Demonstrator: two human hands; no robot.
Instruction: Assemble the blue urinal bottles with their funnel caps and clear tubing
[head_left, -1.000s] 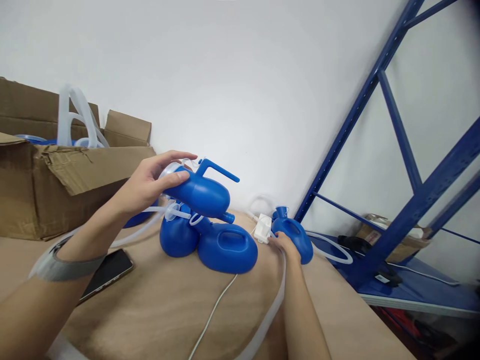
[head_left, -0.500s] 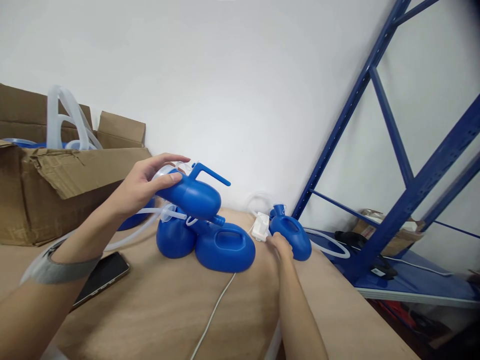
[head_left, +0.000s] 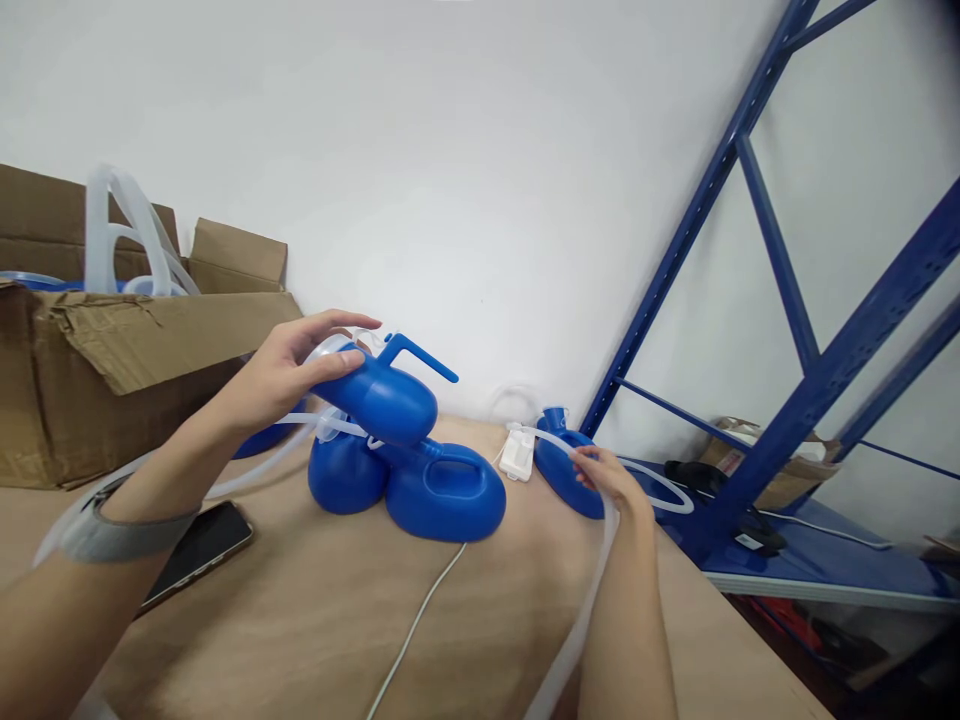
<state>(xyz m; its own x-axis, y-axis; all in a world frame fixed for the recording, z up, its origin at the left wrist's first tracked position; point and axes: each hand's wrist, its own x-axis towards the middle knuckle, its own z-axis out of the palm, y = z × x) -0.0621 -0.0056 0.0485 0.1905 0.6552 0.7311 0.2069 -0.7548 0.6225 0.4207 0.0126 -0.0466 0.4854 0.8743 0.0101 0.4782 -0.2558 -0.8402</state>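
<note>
My left hand (head_left: 289, 372) grips the wide end of a blue plastic bottle with a thin handle (head_left: 386, 392), holding it tilted above the table. Beneath it lie two more blue bottles (head_left: 442, 490) side by side on the brown table (head_left: 315, 610). My right hand (head_left: 611, 478) is closed on a clear flexible tube (head_left: 581, 610) that runs back along my forearm. That hand sits against another blue bottle (head_left: 559, 462) further right. A small white box (head_left: 517, 455) lies just left of it.
An open cardboard box (head_left: 112, 370) with clear tubes in it stands at the left. A dark phone (head_left: 199, 550) lies on the table near my left wrist. A white cable (head_left: 416, 625) crosses the table. Blue metal shelving (head_left: 787, 320) stands at the right.
My right hand has lifted off the table with the clear tube pinched in it and moved slightly right. The left hand and its bottle have dipped a little.
</note>
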